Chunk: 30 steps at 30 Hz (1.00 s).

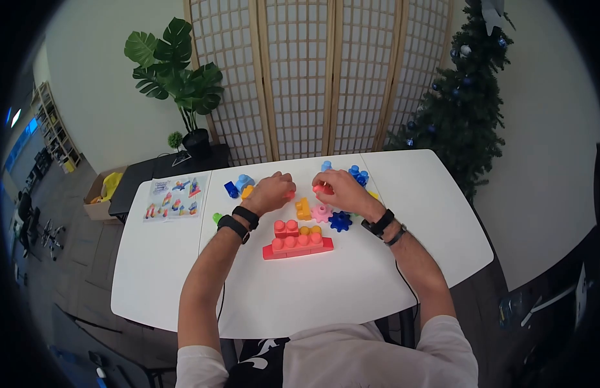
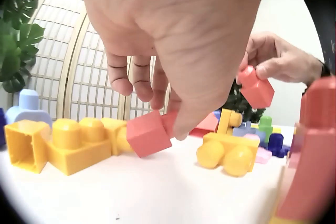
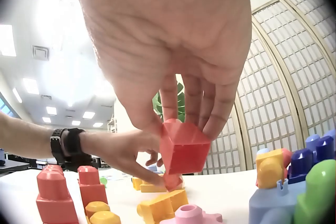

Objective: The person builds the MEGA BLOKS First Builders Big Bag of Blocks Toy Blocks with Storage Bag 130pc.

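Between thumb and fingers, the left hand (image 2: 173, 40) pinches a small red block (image 2: 149, 133), tilted and low over the table beside a row of yellow blocks (image 2: 79, 145). The right hand (image 3: 178, 50) pinches another red block (image 3: 185, 148) above the table; the left wrist view also shows this block (image 2: 256, 87). In the head view, a yellow block (image 1: 303, 209) lies between the hands. Nearer the body stands a red assembly (image 1: 298, 246) with round studs, next to a smaller yellow piece (image 1: 310, 231).
A pink gear (image 1: 321, 213) and a dark blue gear (image 1: 340, 221) lie right of centre. Blue blocks (image 1: 358, 174) are behind the right hand, others (image 1: 243, 183) beyond the left. A printed picture sheet (image 1: 175, 199) lies at the left on the white table (image 1: 287, 304).
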Motion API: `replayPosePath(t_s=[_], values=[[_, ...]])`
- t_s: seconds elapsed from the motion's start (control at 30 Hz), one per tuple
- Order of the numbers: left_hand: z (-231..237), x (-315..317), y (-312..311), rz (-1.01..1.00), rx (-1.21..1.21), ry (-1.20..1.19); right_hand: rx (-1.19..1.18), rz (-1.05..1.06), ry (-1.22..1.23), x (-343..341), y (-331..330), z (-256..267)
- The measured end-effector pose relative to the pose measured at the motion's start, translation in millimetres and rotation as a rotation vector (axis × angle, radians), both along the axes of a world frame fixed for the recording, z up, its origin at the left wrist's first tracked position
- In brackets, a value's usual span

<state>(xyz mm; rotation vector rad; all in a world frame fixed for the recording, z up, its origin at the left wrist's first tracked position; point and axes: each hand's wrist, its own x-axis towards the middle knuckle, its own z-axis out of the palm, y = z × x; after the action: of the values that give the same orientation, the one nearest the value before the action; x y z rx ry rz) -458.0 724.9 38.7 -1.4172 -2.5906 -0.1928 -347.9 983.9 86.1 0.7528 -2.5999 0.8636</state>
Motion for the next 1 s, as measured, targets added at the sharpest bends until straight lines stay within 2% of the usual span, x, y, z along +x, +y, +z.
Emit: replayPosePath(t_s=[0.03,0.13,0.17,0.23,0.27,0.3,0.37,0.47,0.6,0.93,1.0], values=[[6,2,-2,-0.002,0.0,0.0,-0.015,-0.006,-0.038,2,0,1],[35,16,-11,-0.027,0.31,-0.008,-0.042,0.0,-0.04,11,1,7],[48,26,-14,-0.025,0.304,-0.016,-0.048,0.0,-0.048,15,1,8],[72,50,-18,-0.003,0.471,-0.351,-0.085,0.014,-0.081,20,3,11],[72,56,-20,-0.011,0.498,-0.441,-0.118,0.017,-0.117,23,2,12],[69,63,-21,-0.009,0.495,-0.443,-0.122,0.017,-0.119,26,1,13],[65,81,-20,-0.137,0.528,-0.492,-0.154,0.029,-0.129,31,-1,16],[58,95,-18,-0.147,0.5,-0.537,-0.233,0.082,-0.105,32,-4,10],[58,95,-13,-0.105,0.488,-0.608,-0.184,0.089,-0.108,41,-7,12],[42,95,-13,-0.152,0.364,-0.535,-0.193,0.072,-0.127,52,-9,1],[42,97,-13,-0.117,0.269,-0.542,-0.195,0.08,-0.123,54,-11,-2]])
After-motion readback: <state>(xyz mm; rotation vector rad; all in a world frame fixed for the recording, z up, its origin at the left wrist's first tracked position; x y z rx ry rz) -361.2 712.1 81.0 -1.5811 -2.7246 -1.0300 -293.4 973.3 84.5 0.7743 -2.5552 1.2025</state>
